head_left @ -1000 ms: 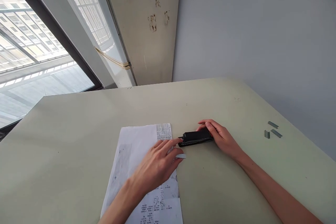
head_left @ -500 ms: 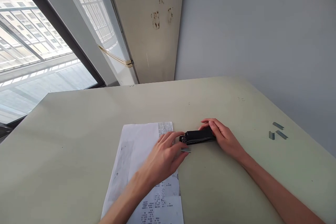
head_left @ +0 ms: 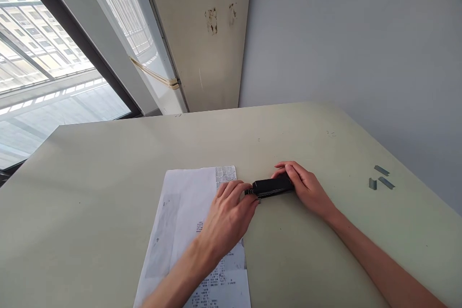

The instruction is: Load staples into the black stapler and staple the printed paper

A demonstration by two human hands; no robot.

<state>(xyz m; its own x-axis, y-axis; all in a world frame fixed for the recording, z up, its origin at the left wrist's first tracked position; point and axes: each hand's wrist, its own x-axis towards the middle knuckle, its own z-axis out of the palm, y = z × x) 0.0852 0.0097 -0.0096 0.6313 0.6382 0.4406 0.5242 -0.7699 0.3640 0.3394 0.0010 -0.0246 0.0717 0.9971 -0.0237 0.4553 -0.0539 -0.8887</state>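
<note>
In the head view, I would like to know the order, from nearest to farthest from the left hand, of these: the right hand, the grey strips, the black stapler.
1. Black stapler: right at the fingertips of the left hand.
2. Right hand: at the stapler's other end.
3. Grey strips: on the table, farther right.

No txt legible. Paper [head_left: 191, 187], lower ctr of frame, carries rows of small dark chars. [head_left: 206, 293] near frame's bottom edge, too tiny to read; dense print block [head_left: 226, 172] at its top R corner, approx. mid-frame, also unreadable.
</note>
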